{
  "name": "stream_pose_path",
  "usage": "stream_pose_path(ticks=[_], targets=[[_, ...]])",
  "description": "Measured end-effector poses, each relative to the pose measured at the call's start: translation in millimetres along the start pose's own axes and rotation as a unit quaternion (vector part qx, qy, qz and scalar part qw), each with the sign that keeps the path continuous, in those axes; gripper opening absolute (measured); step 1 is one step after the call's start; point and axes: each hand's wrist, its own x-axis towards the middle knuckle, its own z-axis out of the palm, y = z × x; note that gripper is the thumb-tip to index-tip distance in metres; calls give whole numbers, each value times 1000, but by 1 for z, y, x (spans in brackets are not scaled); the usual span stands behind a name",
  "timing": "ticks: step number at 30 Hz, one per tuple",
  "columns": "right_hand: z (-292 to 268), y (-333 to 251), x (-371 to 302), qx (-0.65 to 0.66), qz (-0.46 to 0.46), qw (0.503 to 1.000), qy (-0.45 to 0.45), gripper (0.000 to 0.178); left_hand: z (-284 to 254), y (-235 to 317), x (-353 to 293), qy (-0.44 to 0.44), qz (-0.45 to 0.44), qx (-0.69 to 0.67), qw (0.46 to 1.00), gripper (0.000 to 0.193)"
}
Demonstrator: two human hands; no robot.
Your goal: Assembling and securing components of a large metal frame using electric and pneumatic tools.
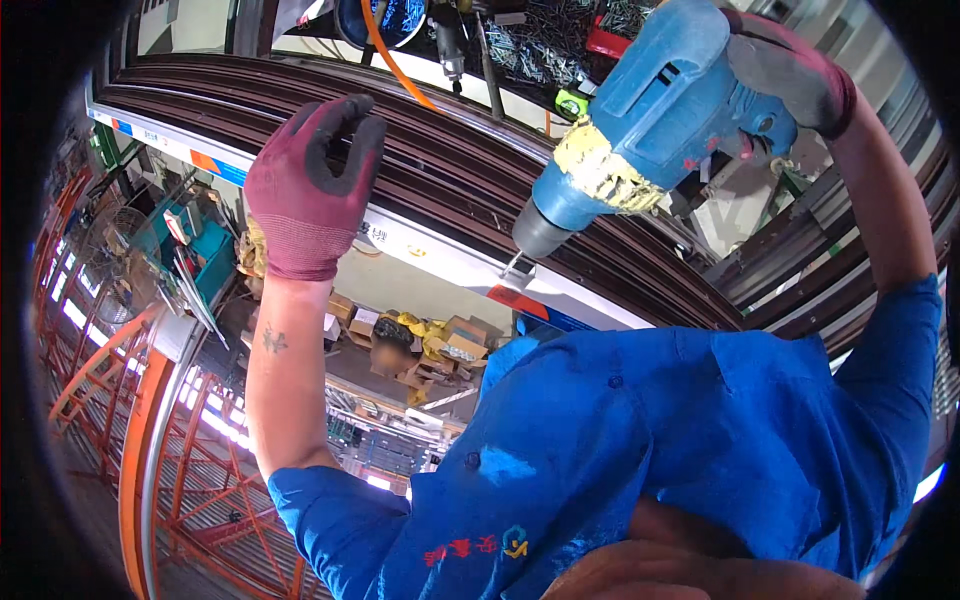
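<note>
At far left, past the work, orange metal frames (pixel 133 470) and a round wire-guarded fan (pixel 112 300). A little further right, a teal bin (pixel 208 258) with thin pale strips leaning at it. From the upper left, slanting down to the right, dark brown profiles (pixel 440 190) lying lengthwise side by side, with a white strip (pixel 455 253) bearing coloured blocks along the near edge. Over these, the left hand (pixel 325 160) in a maroon glove with dark-coated fingers: thumb and fingers bent into a loose C, gap between, nothing gripped. Impossible to tell any touch on the profiles behind. At the top, beyond the profiles, a blue bowl (pixel 350 30), an orange hose (pixel 382 50) passing in front, then a dark hand tool (pixel 449 45) and heaps of loose metal fasteners (pixel 520 60). Low in the middle, cardboard boxes (pixel 465 340), and a blue shirt (pixel 620 440) filling the lower right. Right of the middle, the blue power drill (pixel 665 120), wrapped in ragged yellow near the front, tilted down to the left; its bit (pixel 513 265) at the white strip, just beside a red block, exact contact too small to tell. At right, the right hand (pixel 790 75), in a matching glove, wrapped firmly around the drill's handle
</note>
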Motion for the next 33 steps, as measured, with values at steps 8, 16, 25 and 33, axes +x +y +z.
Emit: stream_pose_path(ticks=[8,16,25,33], targets=[[0,-26,19,568,432,700,30,63,3,5,5,-8,-15,1,1000,27],[-17,-10,-53,458,495,734,79,67,-1,3,7,1,29,-21,999,25],[-22,-100,-130,522,476,542,456,66,-9,6,-2,20,24,1,1000,27],[126,-115,-219,-27,584,765,270,71,-11,12,1,12,21,19,1000,26]])
